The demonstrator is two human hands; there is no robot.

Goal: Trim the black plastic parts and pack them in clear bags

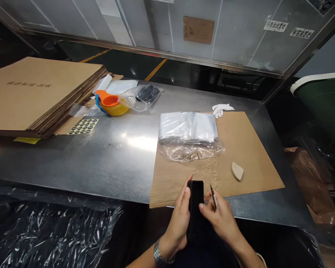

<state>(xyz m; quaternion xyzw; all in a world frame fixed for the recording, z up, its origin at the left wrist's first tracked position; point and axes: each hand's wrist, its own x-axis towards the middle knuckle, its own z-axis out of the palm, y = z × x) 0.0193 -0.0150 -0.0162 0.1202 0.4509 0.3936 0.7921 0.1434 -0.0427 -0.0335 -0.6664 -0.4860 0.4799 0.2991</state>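
Note:
A black phone-like slab (196,203) stands upright at the table's front edge, its face dark. Wrapped along its left side is my left hand (180,219), with a metal watch on the wrist. My right hand (219,219) has its thumb against the slab's right edge and grips a slim pointed tool (213,196) between the fingers, tip up. Beyond the hands, a cardboard sheet (248,145) carries a stack of clear plastic bags (188,127) and a small beige block (237,171).
A tall stack of flat cardboard (44,93) fills the left. Nearby are orange and yellow scoops (114,104), a clear bag with dark contents (147,93) and a sheet of round stickers (83,126). A white glove (222,109) lies at the cardboard's far edge.

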